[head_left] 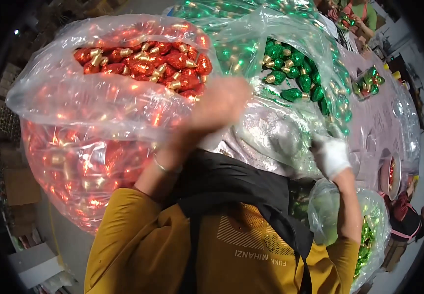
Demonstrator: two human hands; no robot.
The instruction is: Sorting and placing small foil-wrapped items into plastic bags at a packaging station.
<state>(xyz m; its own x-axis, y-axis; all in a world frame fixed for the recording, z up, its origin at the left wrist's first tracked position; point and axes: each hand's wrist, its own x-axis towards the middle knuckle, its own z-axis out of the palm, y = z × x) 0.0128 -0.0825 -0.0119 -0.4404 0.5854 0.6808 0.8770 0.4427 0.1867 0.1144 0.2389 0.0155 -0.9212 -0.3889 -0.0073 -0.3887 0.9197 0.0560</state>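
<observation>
Smeared by motion, my bare left hand (226,100) is raised between two large clear plastic bags, and its fingers cannot be made out. Red glittery bulb-shaped ornaments (143,61) with gold caps show through the opening of the left bag (99,105). Green ornaments (293,66) of the same shape lie in the opening of the right bag (241,29). In a white glove, my right hand (330,154) is closed on the lower right edge of the green ornaments' bag; its fingertips are partly hidden.
A patterned pinkish tablecloth (364,117) covers the table. Farther along it lies a small clear pack of mixed ornaments (368,82). A clear bag with shiny green pieces (366,240) is by my right forearm. Other people (361,17) work at the far right. Cartons (21,186) stand at left.
</observation>
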